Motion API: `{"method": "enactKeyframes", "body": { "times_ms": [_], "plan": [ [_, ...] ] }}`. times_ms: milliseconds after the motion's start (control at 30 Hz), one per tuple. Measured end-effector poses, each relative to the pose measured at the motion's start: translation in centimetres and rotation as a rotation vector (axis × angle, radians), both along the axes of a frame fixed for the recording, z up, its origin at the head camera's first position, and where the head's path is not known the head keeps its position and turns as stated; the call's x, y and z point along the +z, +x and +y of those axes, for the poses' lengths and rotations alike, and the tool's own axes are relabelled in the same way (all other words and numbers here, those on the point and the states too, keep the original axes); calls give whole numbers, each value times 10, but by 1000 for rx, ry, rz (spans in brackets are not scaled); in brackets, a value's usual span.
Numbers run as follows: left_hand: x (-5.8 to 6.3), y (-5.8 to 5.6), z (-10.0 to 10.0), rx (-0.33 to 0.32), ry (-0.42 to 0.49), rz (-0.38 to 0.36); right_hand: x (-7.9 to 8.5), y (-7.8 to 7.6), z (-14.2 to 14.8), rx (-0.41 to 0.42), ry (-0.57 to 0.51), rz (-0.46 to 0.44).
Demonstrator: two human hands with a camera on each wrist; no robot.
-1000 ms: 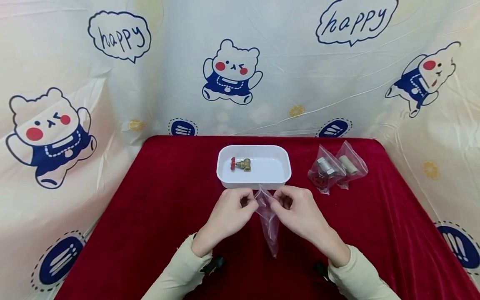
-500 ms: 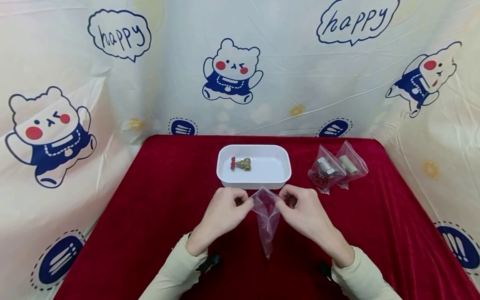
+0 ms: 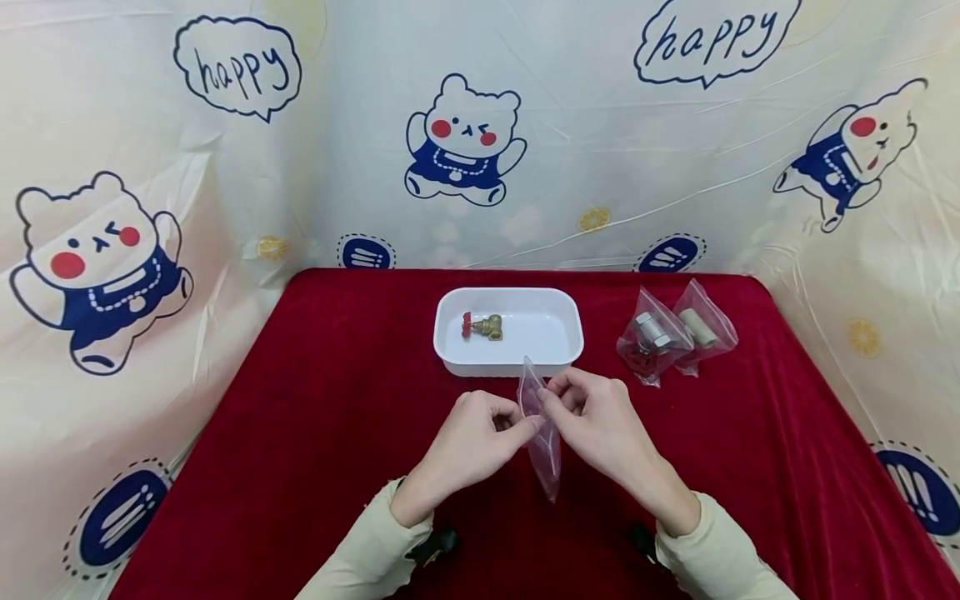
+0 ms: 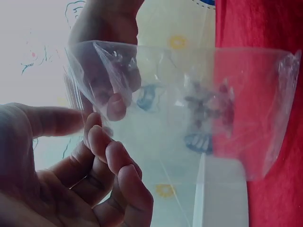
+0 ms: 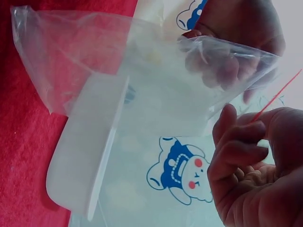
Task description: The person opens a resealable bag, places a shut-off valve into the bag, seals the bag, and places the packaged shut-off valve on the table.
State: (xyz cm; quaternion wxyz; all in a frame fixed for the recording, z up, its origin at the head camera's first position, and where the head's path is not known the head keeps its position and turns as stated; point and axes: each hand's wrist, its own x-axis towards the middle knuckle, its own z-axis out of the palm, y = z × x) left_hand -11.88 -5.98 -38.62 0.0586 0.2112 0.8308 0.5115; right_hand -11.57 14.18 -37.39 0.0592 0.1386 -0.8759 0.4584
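An upright clear plastic zip bag (image 3: pixel 547 467) is held between my hands in front of the tray. My left hand (image 3: pixel 476 442) pinches its upper edge between thumb and forefinger. My right hand (image 3: pixel 600 417) pinches the opposite side near the top. In the left wrist view, the bag (image 4: pixel 255 113) spreads out flat and see-through, with the other hand's fingers showing behind it. In the right wrist view, a thin red line (image 5: pixel 279 94) runs off beside my right hand (image 5: pixel 246 161).
Just beyond the hands stands a white tray (image 3: pixel 506 367) with a brass valve (image 3: pixel 489 327) with a red handle in it. At the right lie a bag with metal fittings (image 3: pixel 652 332) and another with a beige cylinder (image 3: pixel 699 327). A red cloth (image 3: pixel 337 375) covers the table.
The bag's mouth was spread wider half a second ago and is narrower now. My left hand has moved right and slightly nearer, closer to the right hand.
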Motion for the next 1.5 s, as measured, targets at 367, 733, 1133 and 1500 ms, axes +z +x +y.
{"method": "enactKeyframes", "body": {
  "times_ms": [367,733,1133,1500],
  "plan": [
    [2,-2,1,53,58,-6,5,9,0,108,-28,-80],
    [1,-6,-8,82,5,42,5,6,8,53,-16,-55],
    [11,-11,-23,129,-41,56,7,3,18,-16,3,-83],
    [-1,-13,-18,-46,54,68,10,5,12,8,-99,-101]
  ]
}}
